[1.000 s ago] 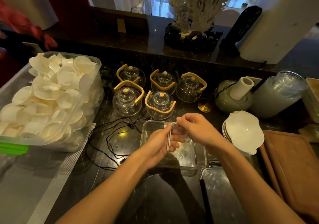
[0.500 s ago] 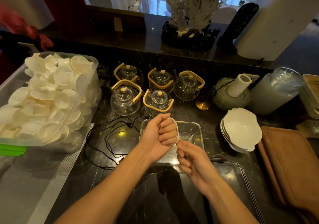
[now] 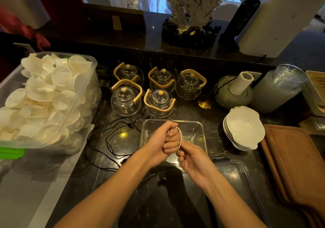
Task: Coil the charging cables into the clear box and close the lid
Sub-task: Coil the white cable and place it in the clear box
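A white cable [image 3: 180, 136] is looped around the closed fingers of my left hand [image 3: 163, 140], which hovers over the clear box [image 3: 197, 126] on the dark counter. My right hand [image 3: 191, 159] sits just below and right of it, fingers pinched on the cable's lower end. A black cable [image 3: 112, 140] lies loose in a tangle on the counter left of the box. The clear lid [image 3: 246, 175] lies flat in front of the box, to the right, under my right forearm.
Several glass teapots [image 3: 154, 90] stand behind the box. A big plastic tub of white shells [image 3: 44, 101] fills the left. Stacked white bowls [image 3: 244, 127], a wooden board [image 3: 297, 166], a paper roll [image 3: 242, 82] and a glass jar [image 3: 277, 90] crowd the right.
My left fist has closed around the white cable's loops. My right hand has dropped from above the box to below the left hand, bringing the cable around the fingers.
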The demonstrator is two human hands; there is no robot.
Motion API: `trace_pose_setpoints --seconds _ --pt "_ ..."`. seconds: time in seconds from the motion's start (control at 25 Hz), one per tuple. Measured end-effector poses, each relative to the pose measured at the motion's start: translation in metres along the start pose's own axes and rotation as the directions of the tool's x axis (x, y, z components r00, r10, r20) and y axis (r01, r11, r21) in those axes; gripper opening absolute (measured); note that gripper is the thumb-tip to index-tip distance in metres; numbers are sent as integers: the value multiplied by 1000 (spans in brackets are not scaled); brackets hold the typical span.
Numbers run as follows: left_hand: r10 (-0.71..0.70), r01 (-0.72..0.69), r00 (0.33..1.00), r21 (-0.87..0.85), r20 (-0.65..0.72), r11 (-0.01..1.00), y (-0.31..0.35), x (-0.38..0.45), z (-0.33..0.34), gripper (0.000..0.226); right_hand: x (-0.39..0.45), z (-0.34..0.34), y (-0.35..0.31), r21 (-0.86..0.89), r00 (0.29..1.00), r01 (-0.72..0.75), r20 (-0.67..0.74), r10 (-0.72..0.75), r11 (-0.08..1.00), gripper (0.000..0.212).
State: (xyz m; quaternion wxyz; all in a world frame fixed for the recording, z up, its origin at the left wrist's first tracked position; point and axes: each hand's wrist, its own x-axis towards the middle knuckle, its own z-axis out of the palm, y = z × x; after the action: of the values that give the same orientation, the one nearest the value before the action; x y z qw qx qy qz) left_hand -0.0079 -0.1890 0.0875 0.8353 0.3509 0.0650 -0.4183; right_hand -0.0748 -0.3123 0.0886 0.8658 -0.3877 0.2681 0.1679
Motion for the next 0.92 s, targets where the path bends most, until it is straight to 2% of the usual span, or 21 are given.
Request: trace_pose_setpoints --seconds 0.08,0.2,0.4,0.48,0.6,0.76,0.92 --pt "47 -25 992 193 -113 981 -1 0 0 41 0 0 1 -97 999 44 -28 -47 994 21" --pt "157 -47 964 443 -215 895 0 -3 6 37 0 4 4 -157 995 78 -42 -86 985 21" --pt "433 -74 855 760 -285 646 -7 -3 19 40 2 8 5 -156 980 163 -88 -178 974 25" --pt "517 -100 809 801 -280 590 -7 -3 17 38 2 8 2 -167 977 191 -67 -204 967 26" --pt "572 -99 785 864 -237 493 -6 -5 15 39 1 7 0 -157 977 198 -51 -208 968 28" --pt "534 -148 831 865 -154 480 -6 -10 15 38 4 3 -3 -58 990 139 -32 -141 989 33" --pt "528 -210 848 880 -53 427 -10 -11 14 41 9 1 -3 91 1000 22 11 -23 996 20"
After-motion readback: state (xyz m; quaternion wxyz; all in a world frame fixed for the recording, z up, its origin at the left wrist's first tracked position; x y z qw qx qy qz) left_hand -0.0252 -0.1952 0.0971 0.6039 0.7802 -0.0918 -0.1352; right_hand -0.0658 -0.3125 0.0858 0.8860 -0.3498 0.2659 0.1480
